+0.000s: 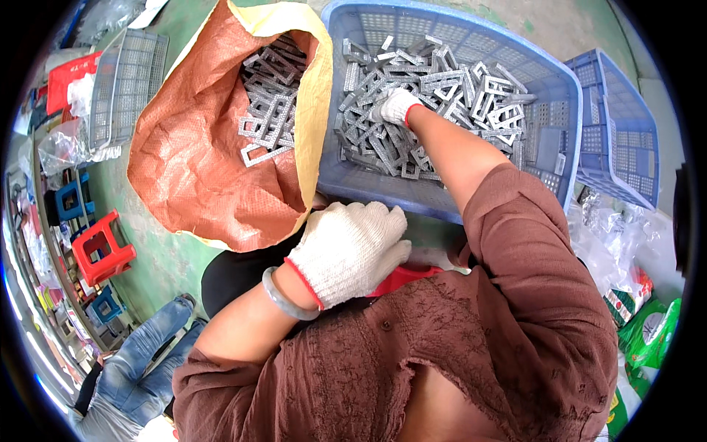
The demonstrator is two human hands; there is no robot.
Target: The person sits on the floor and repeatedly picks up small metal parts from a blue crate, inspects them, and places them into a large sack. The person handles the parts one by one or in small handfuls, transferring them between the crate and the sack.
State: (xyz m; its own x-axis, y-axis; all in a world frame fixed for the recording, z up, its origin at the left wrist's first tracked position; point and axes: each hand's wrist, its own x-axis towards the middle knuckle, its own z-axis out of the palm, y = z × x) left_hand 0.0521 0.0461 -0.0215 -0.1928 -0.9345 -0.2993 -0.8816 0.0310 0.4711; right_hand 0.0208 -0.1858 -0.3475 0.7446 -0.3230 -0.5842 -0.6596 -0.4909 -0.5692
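In white knit gloves with red cuffs, both my hands are at work around a blue plastic crate (449,202). My right hand (396,107) reaches into a heap of grey rectangular metal frames (442,81) inside it. Its fingertips are down among the pieces, so their grip is hidden. Just outside the crate's near wall is my left hand (353,250), back upward, fingers loosely bent and apart, with nothing visible in it. Beside it, an orange woven sack (191,162) with a yellow rim gapes open, holding more grey frames (272,121).
A second blue crate (618,132) leans at the right, near clear plastic bags (618,236) and green packages (652,331). On the left are a grey crate (129,88), a red stool (103,248) and a person's jeans-clad legs (140,361).
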